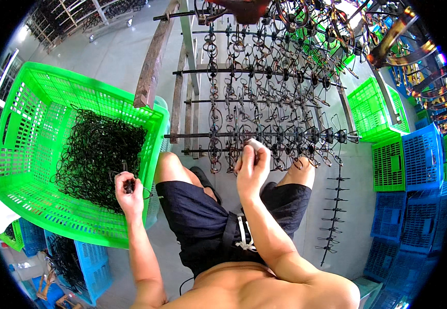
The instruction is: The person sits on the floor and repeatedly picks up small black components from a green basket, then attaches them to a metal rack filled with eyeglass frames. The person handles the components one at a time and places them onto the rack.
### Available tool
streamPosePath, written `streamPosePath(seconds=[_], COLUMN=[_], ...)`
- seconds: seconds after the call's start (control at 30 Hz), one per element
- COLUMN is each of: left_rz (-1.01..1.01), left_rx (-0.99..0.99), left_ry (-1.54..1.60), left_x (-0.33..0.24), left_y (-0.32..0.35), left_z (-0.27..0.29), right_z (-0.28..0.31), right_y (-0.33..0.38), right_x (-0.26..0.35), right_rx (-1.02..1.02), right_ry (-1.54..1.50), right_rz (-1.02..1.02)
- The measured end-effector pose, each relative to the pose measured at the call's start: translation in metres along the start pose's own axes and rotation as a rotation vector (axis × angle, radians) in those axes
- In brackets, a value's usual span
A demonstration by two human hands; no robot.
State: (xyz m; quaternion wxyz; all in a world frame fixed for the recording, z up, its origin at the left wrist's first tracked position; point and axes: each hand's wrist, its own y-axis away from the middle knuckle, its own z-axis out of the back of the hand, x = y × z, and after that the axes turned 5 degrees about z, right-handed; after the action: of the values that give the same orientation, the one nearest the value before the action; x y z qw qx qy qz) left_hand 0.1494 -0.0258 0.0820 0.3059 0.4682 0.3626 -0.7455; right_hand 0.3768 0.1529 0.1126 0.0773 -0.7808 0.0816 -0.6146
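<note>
Presently, the person's bare left hand (129,190) is closing its fingers around small dark pieces (128,185), which are showing inside the curl of the fingers above a large, bright-green, slotted plastic basket (94,229). Inside that basket, a tangled heap of thin, black, wiry loops (97,154) is lying toward the right edge, leaving the floor of the basket showing toward its left edge. The right hand (253,164) is bending its fingers inward just beside the lowest rows of a rack, with a white covering (255,144) wrapping one fingertip; I cannot tell whether this hand is gripping anything. On the rack, long, straight, black rods (187,136) are carrying rows of dark and brown, spectacle-like looped frames (313,136), and a rough, brown wooden beam (150,67) is standing out near the left ends of the rods. Over the smooth grey floor (355,206), a slim dark rod with paired thin pieces (331,225) is extending near the person's right leg, though I cannot tell whether it is touching the floor. Along the floor's right edge, slotted blue plastic crates (420,159) are stacking up beside green plastic crates (388,165).
</note>
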Motion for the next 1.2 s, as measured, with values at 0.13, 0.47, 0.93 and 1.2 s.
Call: streamPosePath(seconds=[0.13,0.47,0.93,1.2], left_rz=[-0.039,0.05,0.435,0.754], left_rx=[-0.049,-0.029,0.227,0.499], left_ry=[0.06,0.492,1.158,1.033], left_x=[-0.012,-0.038,-0.1,-0.12], left_y=[-0.003,0.001,0.019,0.038], left_z=[0.0,0.02,-0.016,-0.047], right_z=[0.001,-0.008,-0.002,0.026], right_y=[-0.015,-0.03,-0.03,0.009], right_x=[-0.019,-0.003,-0.004,0.055], right_rx=[-0.077,-0.009,0.062,0.951], right_ry=[-0.004,0.284,0.673,0.378], right_rz=[-0.17,-0.233,0.152,0.508])
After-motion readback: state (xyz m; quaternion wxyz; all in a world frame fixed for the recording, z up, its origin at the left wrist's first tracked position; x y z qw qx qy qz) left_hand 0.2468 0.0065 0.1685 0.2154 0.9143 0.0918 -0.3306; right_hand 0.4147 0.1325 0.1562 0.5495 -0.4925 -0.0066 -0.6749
